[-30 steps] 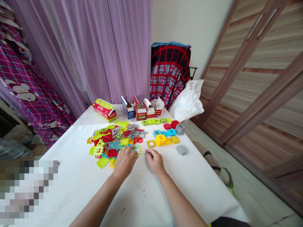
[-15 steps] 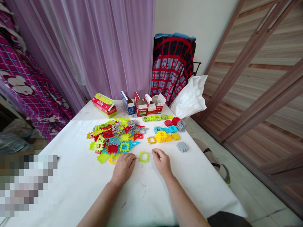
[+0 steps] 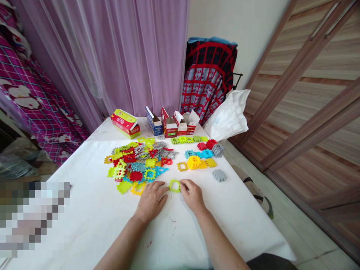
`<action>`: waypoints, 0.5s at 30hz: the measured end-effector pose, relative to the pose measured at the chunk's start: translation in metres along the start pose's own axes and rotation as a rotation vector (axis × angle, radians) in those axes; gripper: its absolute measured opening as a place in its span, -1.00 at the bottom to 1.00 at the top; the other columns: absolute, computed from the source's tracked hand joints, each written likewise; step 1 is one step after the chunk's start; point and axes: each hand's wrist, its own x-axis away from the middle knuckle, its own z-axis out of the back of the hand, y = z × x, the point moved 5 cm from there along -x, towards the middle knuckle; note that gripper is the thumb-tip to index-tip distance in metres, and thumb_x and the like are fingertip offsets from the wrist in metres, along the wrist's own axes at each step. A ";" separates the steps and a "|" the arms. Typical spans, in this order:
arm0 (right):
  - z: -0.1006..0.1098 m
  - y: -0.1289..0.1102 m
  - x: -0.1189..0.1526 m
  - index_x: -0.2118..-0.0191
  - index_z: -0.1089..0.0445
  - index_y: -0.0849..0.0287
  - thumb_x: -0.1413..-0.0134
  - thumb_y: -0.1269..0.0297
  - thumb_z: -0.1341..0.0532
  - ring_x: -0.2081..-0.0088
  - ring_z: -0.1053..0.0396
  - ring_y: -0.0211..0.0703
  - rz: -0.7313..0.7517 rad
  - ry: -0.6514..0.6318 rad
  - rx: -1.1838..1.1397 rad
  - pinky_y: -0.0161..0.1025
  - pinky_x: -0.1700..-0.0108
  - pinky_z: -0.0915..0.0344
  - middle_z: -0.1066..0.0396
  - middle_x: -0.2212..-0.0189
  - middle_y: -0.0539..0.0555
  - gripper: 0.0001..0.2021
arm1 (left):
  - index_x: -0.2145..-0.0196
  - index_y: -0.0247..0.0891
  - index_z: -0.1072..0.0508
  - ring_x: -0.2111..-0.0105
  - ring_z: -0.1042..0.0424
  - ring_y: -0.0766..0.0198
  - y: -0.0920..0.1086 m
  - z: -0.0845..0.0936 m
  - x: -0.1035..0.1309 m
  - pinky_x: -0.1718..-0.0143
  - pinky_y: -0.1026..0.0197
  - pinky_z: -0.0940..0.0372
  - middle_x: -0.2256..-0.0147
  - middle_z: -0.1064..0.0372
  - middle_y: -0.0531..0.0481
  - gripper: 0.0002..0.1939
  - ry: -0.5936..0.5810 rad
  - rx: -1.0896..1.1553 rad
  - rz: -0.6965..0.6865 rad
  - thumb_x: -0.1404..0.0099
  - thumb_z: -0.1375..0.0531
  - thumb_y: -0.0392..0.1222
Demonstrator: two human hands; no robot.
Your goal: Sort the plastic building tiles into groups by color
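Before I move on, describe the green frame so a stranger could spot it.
On the white table, look between the left hand and right hand. The green frame lies there, toothed and hollow; unlike the green pieces in the pile, it touches no other piece.

Five cartons are counted on the counter: one blue, four partly red. One lime frame is counted between one left hand and one right hand. One grey piece lying alone, one white bag and two door handles are also tallied. In the heap, the toothed pieces are too overlapped to be counted.
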 end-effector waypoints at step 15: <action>-0.002 -0.010 0.011 0.11 -0.43 0.09 -0.07 0.43 -0.16 0.16 -0.37 -0.10 -0.007 -0.003 0.289 -0.24 0.09 -0.28 -0.42 0.21 0.10 -0.74 | -0.08 0.00 -0.40 -0.14 -0.24 0.02 0.001 -0.005 0.000 -0.11 -0.13 -0.16 -0.12 -0.33 -0.08 -0.63 -0.012 -0.028 -0.026 -0.33 -0.09 -0.18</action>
